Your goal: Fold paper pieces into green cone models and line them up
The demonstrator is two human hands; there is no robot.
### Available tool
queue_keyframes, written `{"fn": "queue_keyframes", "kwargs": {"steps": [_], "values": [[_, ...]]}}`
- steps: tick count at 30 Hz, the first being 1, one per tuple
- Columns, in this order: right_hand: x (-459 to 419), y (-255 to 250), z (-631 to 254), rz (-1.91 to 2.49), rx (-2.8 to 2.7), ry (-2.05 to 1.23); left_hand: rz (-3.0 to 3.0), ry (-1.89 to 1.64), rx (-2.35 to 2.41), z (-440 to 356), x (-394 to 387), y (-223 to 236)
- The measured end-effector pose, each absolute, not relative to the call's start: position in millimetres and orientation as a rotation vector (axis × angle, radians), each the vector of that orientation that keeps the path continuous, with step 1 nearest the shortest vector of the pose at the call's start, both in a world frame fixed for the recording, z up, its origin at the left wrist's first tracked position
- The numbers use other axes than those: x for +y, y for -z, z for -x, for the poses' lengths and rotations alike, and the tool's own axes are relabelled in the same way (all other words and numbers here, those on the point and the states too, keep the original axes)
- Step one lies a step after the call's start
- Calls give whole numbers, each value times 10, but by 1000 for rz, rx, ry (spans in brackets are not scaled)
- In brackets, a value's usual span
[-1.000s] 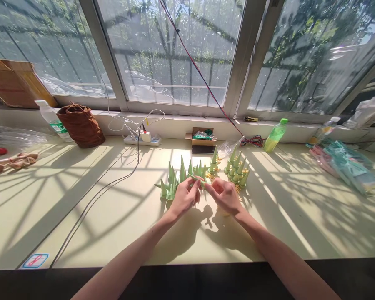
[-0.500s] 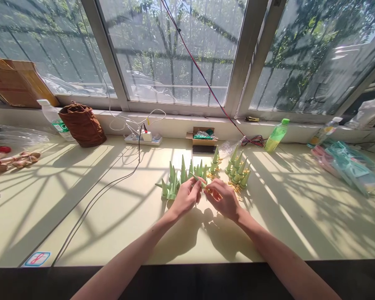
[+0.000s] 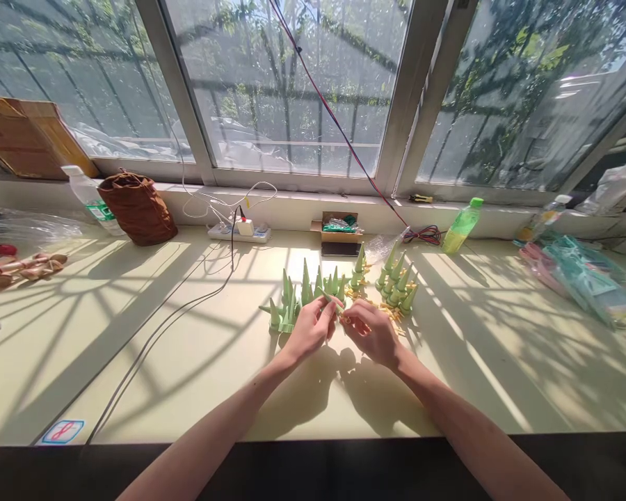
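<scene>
My left hand (image 3: 313, 325) is closed on a small green cone (image 3: 330, 298), which tilts with its tip up to the left. At the cone's base, the fingers of my right hand (image 3: 369, 330) pinch a small yellow piece (image 3: 346, 319), mostly hidden by the fingertips. Behind my left hand stand several green cones (image 3: 306, 282), one lying on its side at the left. A second group of green cones (image 3: 396, 282) stands beyond my right hand, with small yellow pieces (image 3: 391, 311) scattered beside it.
A small open cardboard box (image 3: 339, 236) stands at the back, near a white power strip (image 3: 263, 235). A black cable (image 3: 188, 304) crosses the table on the left. A green bottle (image 3: 462, 226) and plastic packets (image 3: 587, 278) are at the right; a brown bag (image 3: 137, 209) is at the left.
</scene>
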State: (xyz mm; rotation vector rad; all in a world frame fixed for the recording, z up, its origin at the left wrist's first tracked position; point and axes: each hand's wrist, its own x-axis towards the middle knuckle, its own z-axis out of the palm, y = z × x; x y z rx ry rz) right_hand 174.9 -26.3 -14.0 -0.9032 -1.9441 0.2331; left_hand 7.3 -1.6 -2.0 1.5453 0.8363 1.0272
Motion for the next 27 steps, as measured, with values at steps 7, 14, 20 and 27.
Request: {"fn": "queue_keyframes", "kwargs": {"steps": [7,14,20,27], "values": [[-254,147,-1753,933,-1969,-226,-1604,-1030,872,-61,-20,15],[-198,136,-1807,955,-1909,-176,-1852,-1122,1008,-50,-36,-32],[-122,78,-1929,1114,-1685,-104,-2173,-1134,1038,-31,-31,18],[-3,123,-2064,1345,-1524,-63,-2440,-953,1054,-24,3,117]]}}
